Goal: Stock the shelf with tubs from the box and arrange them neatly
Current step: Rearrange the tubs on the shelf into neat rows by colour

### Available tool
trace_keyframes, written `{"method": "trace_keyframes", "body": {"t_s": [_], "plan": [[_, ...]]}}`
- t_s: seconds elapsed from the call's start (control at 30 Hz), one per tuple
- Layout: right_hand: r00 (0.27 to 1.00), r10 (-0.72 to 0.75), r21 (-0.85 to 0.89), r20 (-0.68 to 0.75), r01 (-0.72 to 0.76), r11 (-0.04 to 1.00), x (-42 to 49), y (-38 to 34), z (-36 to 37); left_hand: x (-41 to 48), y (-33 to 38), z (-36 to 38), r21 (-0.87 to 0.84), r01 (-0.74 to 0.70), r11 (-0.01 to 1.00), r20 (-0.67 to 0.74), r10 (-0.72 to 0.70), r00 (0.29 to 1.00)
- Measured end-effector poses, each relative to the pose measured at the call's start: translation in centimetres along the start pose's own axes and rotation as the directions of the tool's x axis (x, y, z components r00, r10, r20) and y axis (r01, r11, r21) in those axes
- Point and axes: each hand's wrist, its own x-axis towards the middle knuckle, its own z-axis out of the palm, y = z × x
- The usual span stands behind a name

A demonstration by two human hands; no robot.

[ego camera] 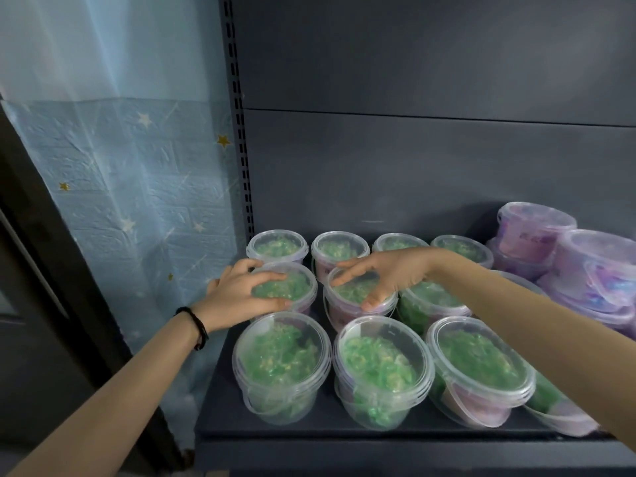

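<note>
Several clear tubs with green contents stand in rows on a dark grey shelf [220,404]. My left hand [237,294] grips the lid of the leftmost middle-row tub [292,287], fingers wrapped around its rim. My right hand [385,273] lies over the lid of the neighbouring middle-row tub [354,297], thumb on its front rim and fingers spread across the top. Three tubs [282,363] stand in the front row, and more stand in the back row [277,244]. The box is out of view.
Stacked tubs with purple contents [585,263] fill the right end of the shelf. The shelf's slotted upright post [241,149] and a blue star-patterned wall [130,187] stand at the left. The grey back panel rises behind the tubs.
</note>
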Motion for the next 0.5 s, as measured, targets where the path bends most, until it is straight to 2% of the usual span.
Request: {"method": "trace_keyframes", "body": {"t_s": [0.13,0.23,0.33,0.4,0.5], "plan": [[0.998,-0.070,0.050,0.006,0.070,0.996,-0.1,0.5,0.1,-0.6,-0.2,-0.5,-0.178,-0.019,0.984,0.085,0.035,0.996],[0.991,-0.101,0.099,-0.085,0.109,0.989,-0.8,1.1,0.9,-1.0,0.1,0.1,-0.248,-0.041,0.968,0.047,0.054,0.997],[0.963,-0.123,0.104,-0.240,0.151,0.983,-2.0,1.4,1.9,-1.8,0.7,1.3,-0.147,-0.038,0.988,-0.130,0.019,0.991],[0.936,-0.162,0.052,-0.312,0.187,0.981,-3.3,1.1,2.6,-2.9,1.3,2.0,-0.031,-0.061,0.998,-0.240,0.052,0.969],[0.942,-0.181,-0.035,-0.284,0.179,0.983,-5.6,-0.2,3.9,-5.1,3.0,2.6,0.118,-0.136,0.984,-0.302,0.166,0.939]]}}
